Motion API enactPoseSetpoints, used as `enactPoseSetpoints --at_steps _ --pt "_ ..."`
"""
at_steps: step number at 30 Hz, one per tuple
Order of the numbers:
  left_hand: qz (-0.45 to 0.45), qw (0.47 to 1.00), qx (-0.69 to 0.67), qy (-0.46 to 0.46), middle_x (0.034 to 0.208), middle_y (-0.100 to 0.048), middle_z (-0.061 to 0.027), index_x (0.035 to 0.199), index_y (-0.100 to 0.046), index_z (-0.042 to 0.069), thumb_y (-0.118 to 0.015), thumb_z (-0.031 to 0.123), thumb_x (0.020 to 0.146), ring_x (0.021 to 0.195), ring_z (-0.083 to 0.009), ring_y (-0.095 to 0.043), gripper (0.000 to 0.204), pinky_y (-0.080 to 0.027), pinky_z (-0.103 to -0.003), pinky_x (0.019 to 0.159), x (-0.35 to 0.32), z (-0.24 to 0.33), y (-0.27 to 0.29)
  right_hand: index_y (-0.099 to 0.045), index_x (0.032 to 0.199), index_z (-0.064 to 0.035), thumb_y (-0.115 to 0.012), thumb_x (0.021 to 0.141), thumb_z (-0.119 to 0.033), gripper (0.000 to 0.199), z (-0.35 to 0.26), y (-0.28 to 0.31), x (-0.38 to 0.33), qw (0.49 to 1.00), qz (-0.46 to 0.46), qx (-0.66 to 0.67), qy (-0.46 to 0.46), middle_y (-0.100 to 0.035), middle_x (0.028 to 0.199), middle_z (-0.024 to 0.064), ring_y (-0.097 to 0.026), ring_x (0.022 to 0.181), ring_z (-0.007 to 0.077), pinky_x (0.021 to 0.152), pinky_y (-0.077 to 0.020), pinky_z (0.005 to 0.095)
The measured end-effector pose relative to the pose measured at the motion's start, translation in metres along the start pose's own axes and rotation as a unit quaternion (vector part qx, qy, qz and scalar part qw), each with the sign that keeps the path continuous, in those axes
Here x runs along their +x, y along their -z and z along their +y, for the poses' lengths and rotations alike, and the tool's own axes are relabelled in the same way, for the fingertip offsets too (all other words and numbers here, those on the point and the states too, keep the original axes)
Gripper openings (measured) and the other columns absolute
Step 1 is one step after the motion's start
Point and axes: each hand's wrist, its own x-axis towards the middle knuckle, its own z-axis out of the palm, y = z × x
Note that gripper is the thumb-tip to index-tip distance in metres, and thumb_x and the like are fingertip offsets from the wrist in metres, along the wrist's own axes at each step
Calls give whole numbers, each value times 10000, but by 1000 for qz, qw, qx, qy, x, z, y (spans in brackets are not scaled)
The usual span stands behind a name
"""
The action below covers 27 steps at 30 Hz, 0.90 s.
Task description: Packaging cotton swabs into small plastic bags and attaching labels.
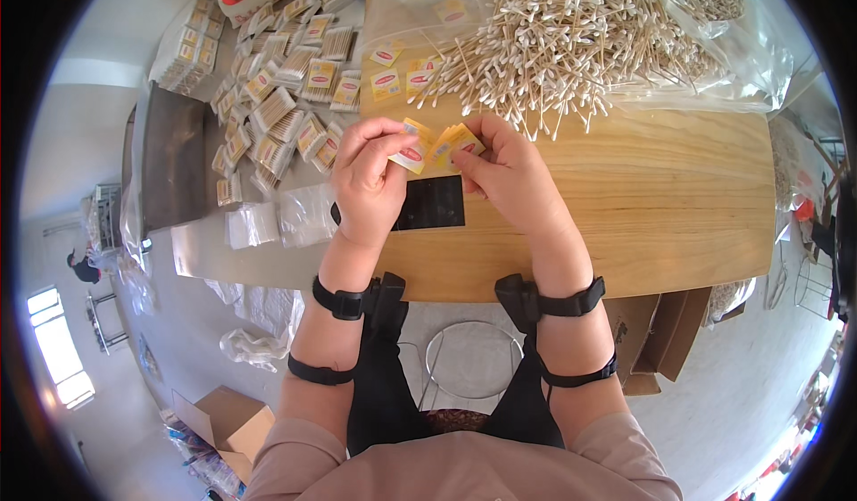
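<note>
My left hand [373, 166] pinches a small yellow and white printed card [409, 155] between thumb and fingers. Close beside it, my right hand [504, 166] is closed on a little fanned stack of similar yellow cards [453, 144]. Both hands are over the wooden table, above a black flat rectangular object [433, 203] partly covered by the left hand. More loose yellow cards [386, 84] lie just beyond the hands. Past them rises a big heap of cotton swabs [571, 37] with wooden sticks and white tips, spread on clear plastic.
Left of my hands lies a pile of small packets of cotton swabs [277, 108], with stacked packs [189, 46] behind it. Clear plastic bags [303, 215] rest at the table's near left. Cardboard boxes [234, 421] stand on the floor at both sides. A round stool [473, 358] is below the table edge.
</note>
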Motion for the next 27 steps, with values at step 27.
enactPoseSetpoints --at_steps 27 --pt "-41 974 -167 147 1160 -603 -148 1325 -589 38 -501 -155 843 963 -249 -622 527 -486 -296 848 -20 44 -12 -531 1065 -21 -512 991 -74 93 9 -20 2 890 -31 449 -74 -588 831 33 -543 630 100 568 -446 236"
